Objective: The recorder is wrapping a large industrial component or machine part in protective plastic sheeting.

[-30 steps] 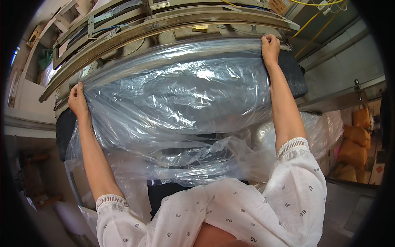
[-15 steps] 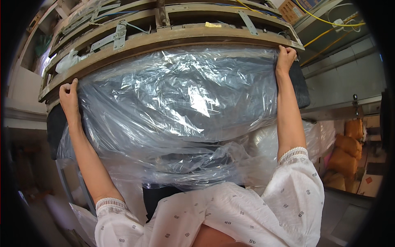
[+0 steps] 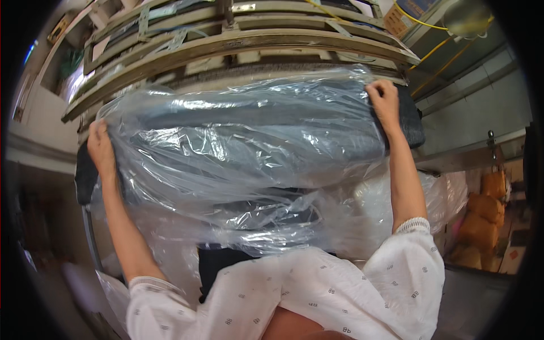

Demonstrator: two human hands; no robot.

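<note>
Where the long dark grey padded cushion lies wrapped in a crinkled, glossy clear plastic sheet, it serves as the landmark for everything here. One cushion shows, rounded along its length and soft-looking, with its two dark ends poking out of the film.

At the cushion's left end the left hand is raised on a bare, nearly straight forearm, its fingers curled and pinching the gathered edge of the plastic against the dark end. Below the cushion the sheet hangs in loose, wrinkled folds, milky where the layers overlap, down to the person's white short-sleeved garment with small dark dots; its two lace-trimmed cuffs sit at the upper arms.

Above the cushion runs a rack of pale, worn wooden slats, several long boards stacked in tiers and bowed by the lens; the cushion lies just under the lowest board.

At the cushion's right end the right hand reaches up on a straight arm, palm down, fingers pressed together and hooked over the top edge, gripping plastic and cushion together. Right of the cushion, well apart and lower, stand a few lumpy orange-brown bundles, and above them two thin yellow cords cross a grey wall.
</note>
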